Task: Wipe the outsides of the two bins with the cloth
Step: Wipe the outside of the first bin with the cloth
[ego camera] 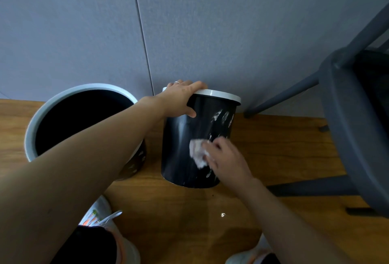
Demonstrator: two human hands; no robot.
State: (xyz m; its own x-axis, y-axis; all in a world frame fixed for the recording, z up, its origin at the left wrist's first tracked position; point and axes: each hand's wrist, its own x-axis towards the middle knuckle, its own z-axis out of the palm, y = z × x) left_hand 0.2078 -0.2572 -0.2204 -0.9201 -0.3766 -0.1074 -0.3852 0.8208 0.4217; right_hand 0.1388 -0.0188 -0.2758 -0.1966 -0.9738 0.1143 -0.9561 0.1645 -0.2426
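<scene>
- Head view: two black bins stand on a wood floor against a grey wall.
- Smaller bin, white rim, sits centre, tilted w/ its top toward the wall; white smears on its side.
- Left hand grips that bin's rim, fingers curled over the top, thumb on the side; ring on one finger.
- Right hand presses a crumpled white cloth flat to the bin's lower side, fingers pinching the cloth.
- Bigger bin, pale rim, open, stands just left, partly behind the left forearm.
- Dark chair at right; pale sneakers at bottom edge.
</scene>
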